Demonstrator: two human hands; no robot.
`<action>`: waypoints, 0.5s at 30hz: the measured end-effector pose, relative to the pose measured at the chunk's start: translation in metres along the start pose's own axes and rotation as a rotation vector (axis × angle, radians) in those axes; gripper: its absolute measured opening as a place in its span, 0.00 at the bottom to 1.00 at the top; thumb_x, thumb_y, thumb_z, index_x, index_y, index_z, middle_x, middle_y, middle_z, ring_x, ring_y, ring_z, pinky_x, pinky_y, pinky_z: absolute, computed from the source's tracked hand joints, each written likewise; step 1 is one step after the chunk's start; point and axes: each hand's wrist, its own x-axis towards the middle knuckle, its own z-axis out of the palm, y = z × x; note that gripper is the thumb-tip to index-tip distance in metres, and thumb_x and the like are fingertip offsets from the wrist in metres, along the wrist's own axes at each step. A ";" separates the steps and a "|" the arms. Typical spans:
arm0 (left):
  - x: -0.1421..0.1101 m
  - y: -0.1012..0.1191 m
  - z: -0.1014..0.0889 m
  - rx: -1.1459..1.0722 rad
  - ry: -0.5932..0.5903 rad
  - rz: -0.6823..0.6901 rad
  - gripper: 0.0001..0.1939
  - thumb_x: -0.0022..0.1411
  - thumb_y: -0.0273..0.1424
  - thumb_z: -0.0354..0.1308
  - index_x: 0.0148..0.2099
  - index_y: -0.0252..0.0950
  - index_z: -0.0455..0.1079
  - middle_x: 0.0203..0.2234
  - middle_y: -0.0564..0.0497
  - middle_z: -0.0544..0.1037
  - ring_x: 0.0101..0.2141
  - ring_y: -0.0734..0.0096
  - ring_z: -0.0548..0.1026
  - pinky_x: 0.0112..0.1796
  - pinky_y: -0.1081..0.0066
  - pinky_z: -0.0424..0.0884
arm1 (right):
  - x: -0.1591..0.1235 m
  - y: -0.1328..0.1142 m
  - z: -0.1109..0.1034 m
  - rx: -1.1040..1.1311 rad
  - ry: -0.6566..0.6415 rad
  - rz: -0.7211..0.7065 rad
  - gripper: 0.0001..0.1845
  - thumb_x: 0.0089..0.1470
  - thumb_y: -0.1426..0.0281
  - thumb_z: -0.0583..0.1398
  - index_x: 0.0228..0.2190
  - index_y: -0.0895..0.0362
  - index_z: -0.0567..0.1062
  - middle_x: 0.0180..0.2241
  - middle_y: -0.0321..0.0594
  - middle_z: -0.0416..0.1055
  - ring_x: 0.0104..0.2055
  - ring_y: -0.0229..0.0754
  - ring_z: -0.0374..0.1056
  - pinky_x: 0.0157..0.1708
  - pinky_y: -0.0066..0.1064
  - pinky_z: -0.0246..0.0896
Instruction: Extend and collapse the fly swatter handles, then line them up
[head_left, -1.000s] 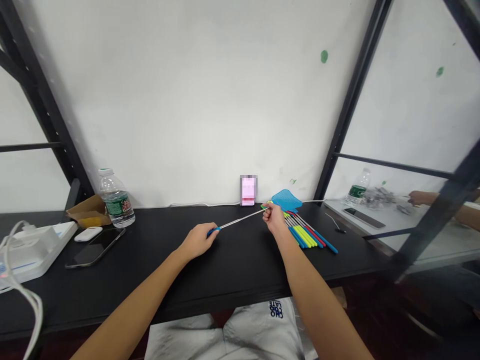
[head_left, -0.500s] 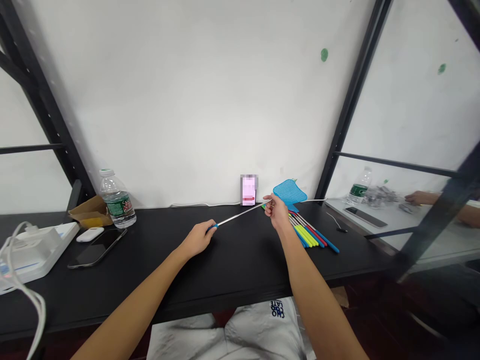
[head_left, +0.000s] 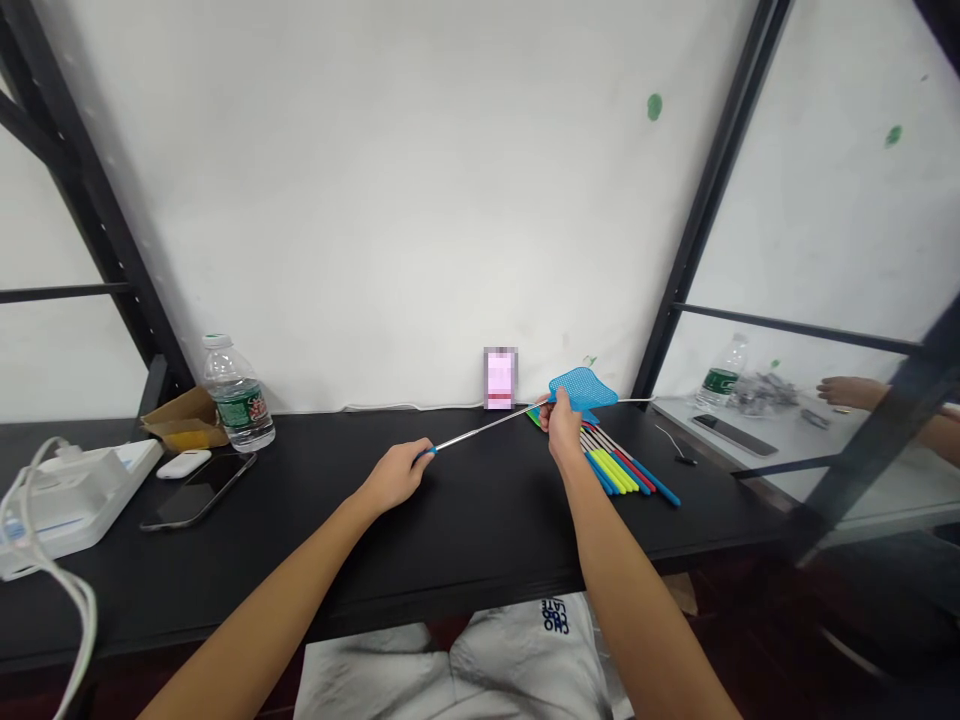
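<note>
"Fingers [head_left: 425, 446], were they open?"
"No, closed: the left hand [head_left: 399, 474] held the blue swatter [head_left: 583, 388] by its handle [head_left: 427, 453], the right hand [head_left: 562, 422] pinched its far end."
"Where was it?"
"Slanting above the table [head_left: 469, 530], centre to right of frame, near other swatters [head_left: 619, 472]."

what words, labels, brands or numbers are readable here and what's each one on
"CHO": bottom line of dark blue print on the white cloth garment over the lap.
"ATE", probably: top line there; middle line too blurred.
Green label, left clear plastic bottle: too small.
Green label, right clear plastic bottle: too blurred.
Pink upright rectangular screen: pixelated, unreadable.
</note>
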 end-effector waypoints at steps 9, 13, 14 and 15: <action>0.001 -0.004 0.000 -0.039 -0.004 -0.036 0.14 0.63 0.40 0.46 0.36 0.39 0.70 0.25 0.54 0.72 0.28 0.71 0.67 0.33 0.73 0.60 | 0.001 0.002 -0.003 -0.026 -0.054 -0.058 0.22 0.55 0.55 0.55 0.19 0.58 0.69 0.13 0.32 0.56 0.13 0.31 0.50 0.12 0.26 0.42; 0.003 -0.007 -0.002 -0.058 0.002 -0.046 0.14 0.62 0.40 0.48 0.35 0.39 0.71 0.23 0.54 0.71 0.27 0.71 0.67 0.33 0.73 0.60 | 0.000 0.005 -0.003 -0.017 -0.080 -0.049 0.21 0.55 0.56 0.54 0.20 0.58 0.70 0.13 0.32 0.56 0.13 0.31 0.50 0.12 0.25 0.42; 0.003 -0.007 -0.002 -0.062 0.001 -0.048 0.14 0.62 0.40 0.48 0.34 0.38 0.71 0.23 0.54 0.71 0.27 0.71 0.67 0.33 0.73 0.60 | 0.000 0.006 -0.003 -0.017 -0.089 -0.044 0.21 0.56 0.56 0.54 0.20 0.58 0.70 0.14 0.32 0.56 0.13 0.31 0.50 0.12 0.25 0.42; 0.003 -0.008 -0.002 -0.064 0.000 -0.050 0.14 0.62 0.40 0.48 0.34 0.38 0.71 0.23 0.54 0.71 0.27 0.71 0.67 0.33 0.73 0.60 | 0.000 0.007 -0.003 -0.016 -0.099 -0.041 0.21 0.56 0.57 0.53 0.21 0.58 0.70 0.14 0.32 0.56 0.14 0.31 0.50 0.12 0.24 0.42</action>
